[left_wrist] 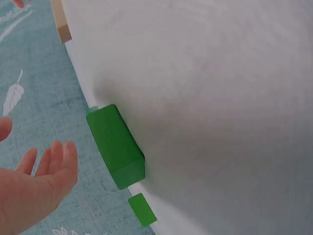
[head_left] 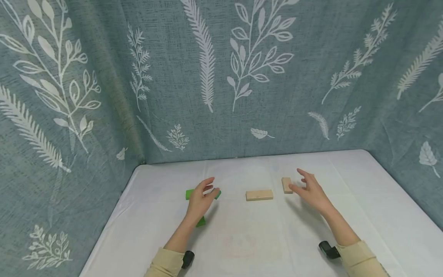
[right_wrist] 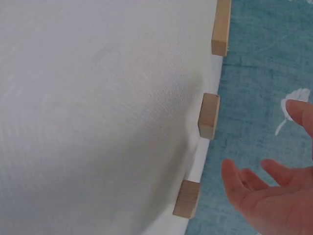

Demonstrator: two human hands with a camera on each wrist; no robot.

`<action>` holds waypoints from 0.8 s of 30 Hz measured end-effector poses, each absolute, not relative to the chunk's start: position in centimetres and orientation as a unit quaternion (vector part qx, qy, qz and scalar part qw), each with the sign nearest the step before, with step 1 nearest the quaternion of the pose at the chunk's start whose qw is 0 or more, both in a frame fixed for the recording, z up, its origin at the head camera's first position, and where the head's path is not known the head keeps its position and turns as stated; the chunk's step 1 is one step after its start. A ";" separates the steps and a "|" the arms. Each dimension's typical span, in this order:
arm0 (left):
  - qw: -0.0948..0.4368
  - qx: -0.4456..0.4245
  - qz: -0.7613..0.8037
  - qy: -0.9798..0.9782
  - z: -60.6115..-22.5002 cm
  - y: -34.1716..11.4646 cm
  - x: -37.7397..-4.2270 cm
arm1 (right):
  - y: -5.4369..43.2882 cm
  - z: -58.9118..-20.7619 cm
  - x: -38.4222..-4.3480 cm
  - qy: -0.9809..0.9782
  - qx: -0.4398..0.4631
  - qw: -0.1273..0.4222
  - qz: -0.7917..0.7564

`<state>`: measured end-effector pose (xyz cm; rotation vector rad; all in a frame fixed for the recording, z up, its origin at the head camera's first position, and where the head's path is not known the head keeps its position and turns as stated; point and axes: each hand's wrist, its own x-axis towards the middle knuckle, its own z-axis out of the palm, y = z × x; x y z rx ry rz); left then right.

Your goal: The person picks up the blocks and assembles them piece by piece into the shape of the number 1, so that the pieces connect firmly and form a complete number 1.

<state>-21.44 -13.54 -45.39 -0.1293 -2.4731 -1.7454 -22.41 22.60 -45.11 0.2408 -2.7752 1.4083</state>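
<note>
Left hand (head_left: pixel 200 200): loosely curved, thumb parted from the fingers, gripping nothing; held over the table (head_left: pixel 242 219), just beside the rear green block (head_left: pixel 189 194), with the thumb-side green block (head_left: pixel 217 195) past the thumb tip and the front green block (head_left: pixel 200 222) beside the wrist

Right hand (head_left: pixel 311 194): spread, thumb well away from the fingers, pinching nothing; covers an edge of the end-on wooden block (head_left: pixel 287 185) in the head view, yet looks apart from it in the right wrist view

Crosswise wooden block (head_left: pixel 259 195): flat on the table, between the two hands

Third wooden block (right_wrist: pixel 187 199): visible in the right wrist view only, near the end-on one

Step in hand: seemingly a hover over the blocks; best done with slow wrists and fingertips kept low

Grip: thumb and fingers on opposite long sides, probably surest; close evenly to avoid twisting

Risk: nudging the front green block with the left wrist

Wood: pale, unpainted, lightly grained; straight-edged, rectangular

Green: even, smooth-looking colour; solid and boxy, slightly softened corners

Cloth (head_left: pixel 166 227): white, faintly creased, likely to drag under a pushed block; lift rather than slide
</note>
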 end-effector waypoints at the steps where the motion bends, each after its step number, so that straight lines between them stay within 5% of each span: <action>1: 0.051 -0.045 -0.577 -0.814 -45.4 -13.4 -21.4 | 22.6 -45.1 -22.4 -0.888 0.072 0.005 0.453; 24: -0.069 -0.105 -0.534 -0.836 -45.2 -9.8 -21.6 | 22.9 -46.2 -24.1 -0.861 0.045 -0.068 0.502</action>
